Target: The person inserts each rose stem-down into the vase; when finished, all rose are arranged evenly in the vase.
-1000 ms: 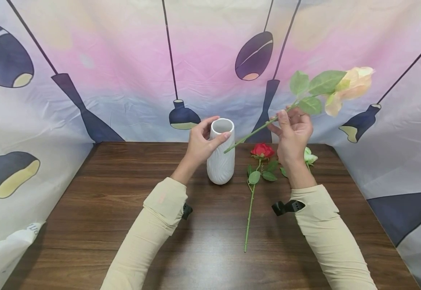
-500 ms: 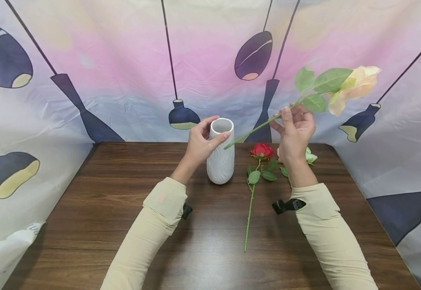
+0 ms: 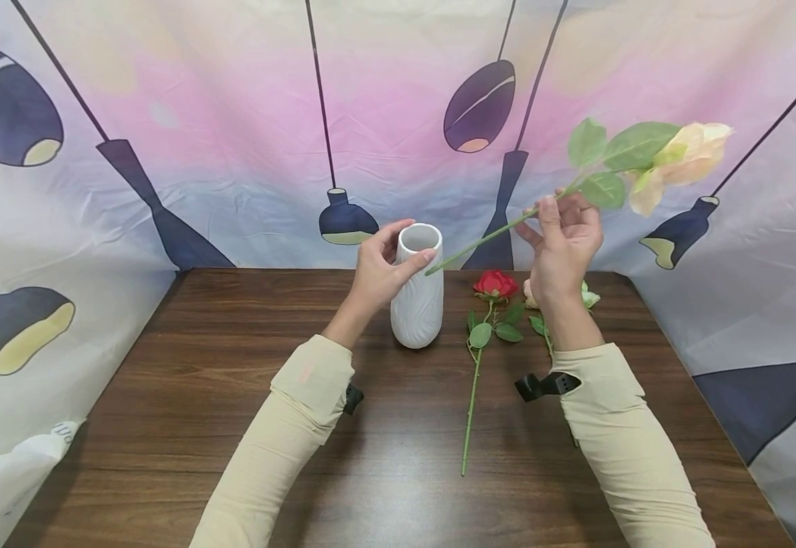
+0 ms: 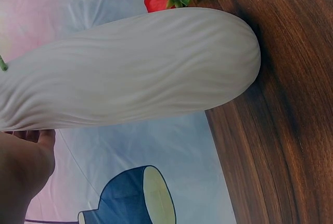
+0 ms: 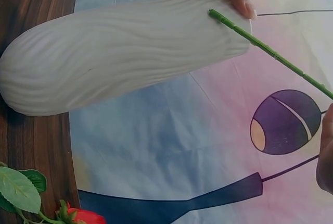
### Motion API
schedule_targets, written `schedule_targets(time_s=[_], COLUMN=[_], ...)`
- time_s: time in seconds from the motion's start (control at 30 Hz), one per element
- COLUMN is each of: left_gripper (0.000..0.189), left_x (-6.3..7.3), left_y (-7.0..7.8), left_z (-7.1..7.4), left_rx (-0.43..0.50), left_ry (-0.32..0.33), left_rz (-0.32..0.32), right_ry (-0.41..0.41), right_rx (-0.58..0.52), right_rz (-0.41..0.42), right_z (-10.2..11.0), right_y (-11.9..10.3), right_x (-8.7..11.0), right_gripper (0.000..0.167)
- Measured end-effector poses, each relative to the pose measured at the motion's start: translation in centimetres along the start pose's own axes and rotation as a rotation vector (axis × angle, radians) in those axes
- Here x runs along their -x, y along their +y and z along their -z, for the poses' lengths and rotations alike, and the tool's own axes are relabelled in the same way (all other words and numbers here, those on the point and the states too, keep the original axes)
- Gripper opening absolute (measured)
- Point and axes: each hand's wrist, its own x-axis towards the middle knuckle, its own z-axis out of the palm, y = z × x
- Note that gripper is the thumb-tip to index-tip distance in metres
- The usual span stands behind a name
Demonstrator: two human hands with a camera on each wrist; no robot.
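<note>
Left hand (image 3: 387,262) is curled round the top of the one white vase (image 3: 416,316), upright on the desk (image 3: 234,426); right hand (image 3: 565,255) pinches one peach rose (image 3: 695,156), tilted, stem tip in front of the vase below the rim, contact unclear. One red rose (image 3: 495,285) lies just right of the vase; pale petals (image 3: 590,299) show either side of the right wrist, which blocks a flower count there.

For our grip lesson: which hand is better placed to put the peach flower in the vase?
Probably the right hand: it pinches the flower, stem toward the vase; the left hand grips the vase.
</note>
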Motion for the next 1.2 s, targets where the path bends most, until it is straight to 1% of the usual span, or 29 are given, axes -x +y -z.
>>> schedule_targets(time_s=[0.13, 0.27, 0.5, 0.77, 0.93, 1.2], left_gripper=[0.056, 0.056, 0.058, 0.058, 0.058, 0.059], left_x=[0.0, 0.0, 0.0, 0.0, 0.1, 0.0], left_y=[0.0, 0.0, 0.0, -0.1, -0.1, 0.0], left_z=[0.0, 0.1, 0.1, 0.2, 0.2, 0.1], left_rx=[0.0, -0.002, -0.01, -0.003, -0.001, 0.002], left_ry=[0.0, -0.001, -0.005, -0.006, -0.004, -0.005], left_rz=[-0.001, -0.001, -0.003, 0.002, 0.002, 0.008], right_ry=[-0.006, -0.023, -0.026, -0.046, -0.055, -0.037], right_rx=[-0.029, -0.014, -0.034, 0.004, -0.003, -0.019], right_rz=[0.004, 0.018, 0.024, 0.047, 0.06, 0.06], right_z=[-0.1, -0.3, -0.7, -0.8, -1.1, -1.6], right_y=[-0.1, -0.3, -0.5, -0.7, -0.9, -1.2], right_x=[-0.1, -0.2, -0.4, -0.7, -0.9, -1.4], right_gripper=[0.011, 0.012, 0.013, 0.015, 0.013, 0.015])
